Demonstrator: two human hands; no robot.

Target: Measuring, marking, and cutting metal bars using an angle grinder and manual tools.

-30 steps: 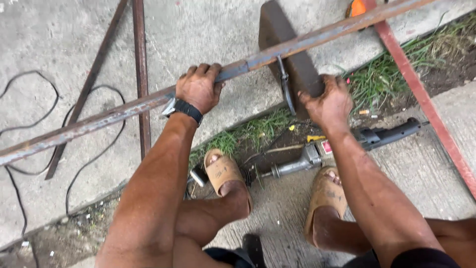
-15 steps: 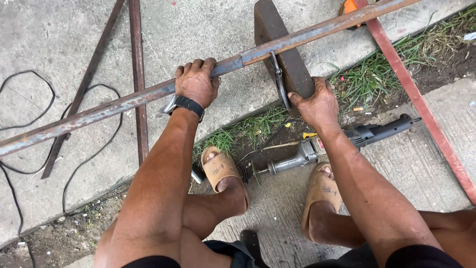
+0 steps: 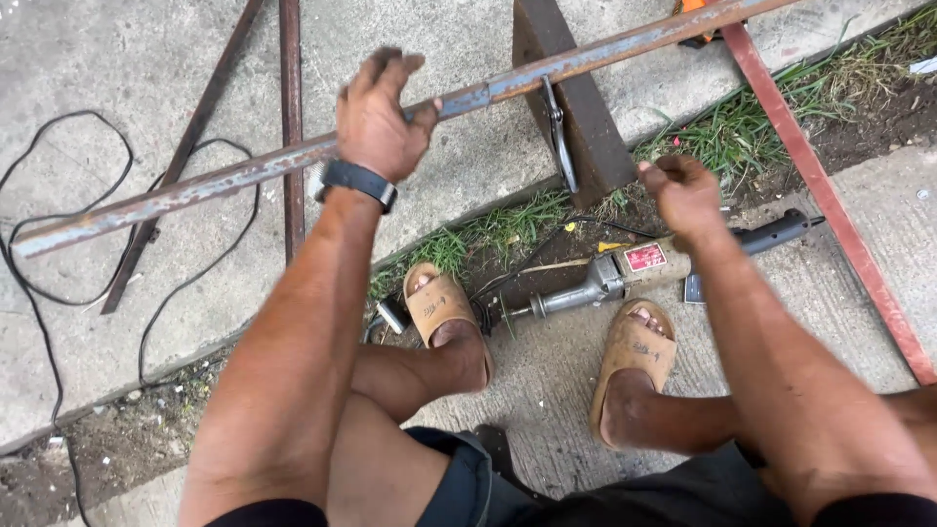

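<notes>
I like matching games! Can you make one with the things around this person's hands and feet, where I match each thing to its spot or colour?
Things:
1. left hand
2. power tool
3. black cable
4. red metal bar

Places or states:
A. looped on the concrete at the far left
B. lying on the ground between the two sandals
C. gripping the long rusty bar
D. slanting down the right side

Pairs: 1-C, 2-B, 3-A, 4-D
</notes>
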